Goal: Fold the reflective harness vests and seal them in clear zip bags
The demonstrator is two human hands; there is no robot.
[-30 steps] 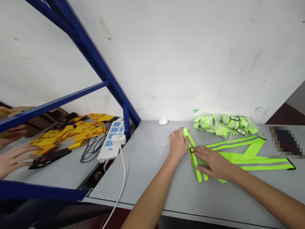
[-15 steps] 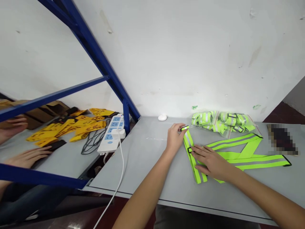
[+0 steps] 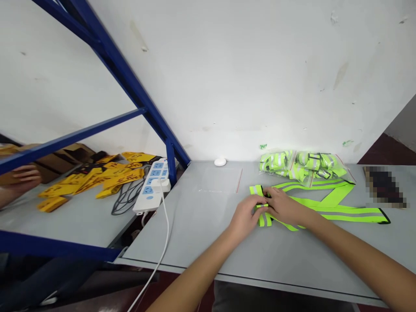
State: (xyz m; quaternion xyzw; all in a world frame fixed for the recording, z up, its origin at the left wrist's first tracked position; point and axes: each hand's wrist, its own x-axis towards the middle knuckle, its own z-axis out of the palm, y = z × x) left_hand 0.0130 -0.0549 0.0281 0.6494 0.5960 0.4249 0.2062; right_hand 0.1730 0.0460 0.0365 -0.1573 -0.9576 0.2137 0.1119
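Note:
A fluorescent yellow-green reflective strap (image 3: 349, 212) with grey stripes and black end trim lies across the grey table, its left part folded back in short layers. My left hand (image 3: 246, 213) pinches that folded part near a black buckle, thumb and fingers closed. Close against it, my right hand (image 3: 282, 205) has its fingers bent round the same folds from the other side. The fingertips of both hands meet there and partly hide the buckle. Behind the hands, clear zip bags (image 3: 307, 167) hold rolled straps of the same kind.
A flat clear bag (image 3: 221, 180) with a red seal line lies left of the hands. By the wall sits a white rounded object (image 3: 220, 161). At left are a power strip (image 3: 152, 186), a blue frame (image 3: 143, 97), yellow bands (image 3: 107, 175) and a co-worker's hand (image 3: 27, 174).
My left hand has moved down and right, folding the strap's left end back. My right hand has shifted slightly up, curling its fingers. The co-worker's lower hand has left the view.

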